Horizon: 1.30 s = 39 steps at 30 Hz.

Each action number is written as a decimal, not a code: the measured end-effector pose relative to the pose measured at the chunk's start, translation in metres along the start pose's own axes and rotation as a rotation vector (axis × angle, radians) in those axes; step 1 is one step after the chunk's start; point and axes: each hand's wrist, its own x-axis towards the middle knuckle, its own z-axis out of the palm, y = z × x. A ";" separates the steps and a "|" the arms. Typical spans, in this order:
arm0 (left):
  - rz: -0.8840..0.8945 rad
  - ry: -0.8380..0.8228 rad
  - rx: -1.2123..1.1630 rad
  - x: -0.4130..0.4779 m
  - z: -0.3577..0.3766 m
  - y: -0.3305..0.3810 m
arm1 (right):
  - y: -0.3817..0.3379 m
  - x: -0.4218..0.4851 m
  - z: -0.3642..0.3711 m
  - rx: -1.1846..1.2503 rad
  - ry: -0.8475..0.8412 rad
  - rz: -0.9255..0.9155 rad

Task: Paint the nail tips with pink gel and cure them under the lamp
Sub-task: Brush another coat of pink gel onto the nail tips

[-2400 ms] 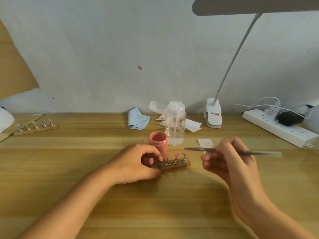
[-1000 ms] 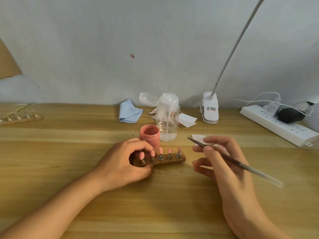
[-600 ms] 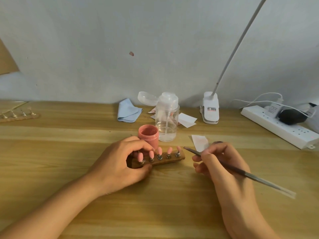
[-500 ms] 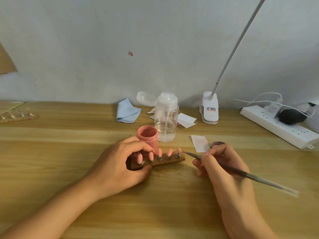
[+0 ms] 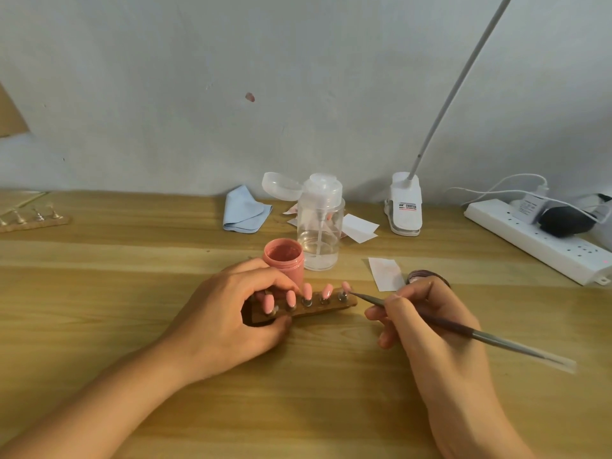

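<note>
Tips (image 5: 307, 289), five in pink, standing in a row on the pegs of a wooden holder (image 5: 331, 308) at the middle of the table (image 5: 99, 293). Left hand (image 5: 228, 313) curled round the holder's left end, thumb on the near edge, fingers over the far edge. Right hand (image 5: 430, 329) pinching a brush (image 5: 496, 341) pen-fashion, handle slanting out to the near right, point at the rightmost tip; touching or just short, cannot tell. Open jar (image 5: 284, 260) of pink gel just behind the holder, beside the left fingers. Clear pump bottle (image 5: 319, 233) just right of and behind the jar. Dark round lid (image 5: 427, 276) and paper slip (image 5: 385, 273) just beyond the right hand. Along the far edge, left to right: second holder (image 5: 33, 218) of metal pegs, blue cloth (image 5: 243, 212), lamp (image 5: 404, 207) on its white clip base with thin arm rising to the right, power strip (image 5: 536, 241).
</note>
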 end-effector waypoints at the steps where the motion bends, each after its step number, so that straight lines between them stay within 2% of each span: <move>1: -0.002 0.000 0.000 0.000 0.000 0.000 | 0.000 0.000 0.000 0.000 0.006 0.002; 31: 0.020 0.010 0.026 0.000 0.001 -0.003 | 0.002 0.000 -0.002 0.019 0.021 0.023; 35: 0.039 0.020 0.109 -0.002 0.000 -0.001 | 0.000 0.000 0.000 -0.024 0.020 -0.034; 39: 0.061 0.035 0.189 -0.004 0.001 0.000 | -0.002 -0.005 0.003 -0.132 -0.064 -0.105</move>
